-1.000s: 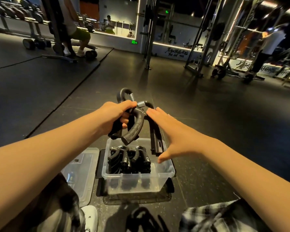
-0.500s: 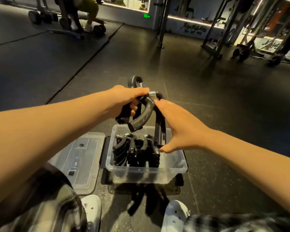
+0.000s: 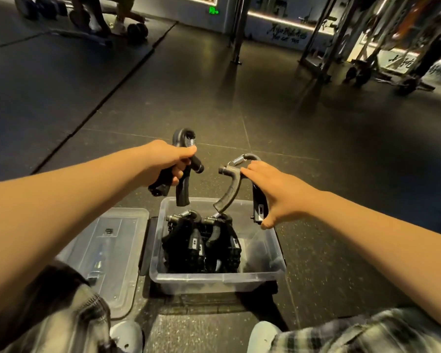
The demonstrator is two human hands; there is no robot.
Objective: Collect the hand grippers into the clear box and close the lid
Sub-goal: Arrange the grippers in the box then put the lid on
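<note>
A clear plastic box (image 3: 214, 277) stands on the dark gym floor between my knees, with several black hand grippers (image 3: 200, 242) packed in its left half. My left hand (image 3: 167, 161) grips one black hand gripper (image 3: 182, 186) above the box's far left edge. My right hand (image 3: 270, 193) holds a second hand gripper (image 3: 228, 191) by its right handle above the box's far right side; its free handle hangs toward the box. The clear lid (image 3: 107, 250) lies flat on the floor to the left of the box.
My knees in plaid shorts and white shoes (image 3: 126, 336) frame the near side of the box. A dark mat (image 3: 36, 80) covers the floor at far left. Rack frames (image 3: 323, 47) and a person on a bench (image 3: 99, 14) are far behind.
The two hand grippers, bunched together between my hands a second ago, are now apart, one in each hand. My right hand went from touching to holding. The view tilted down.
</note>
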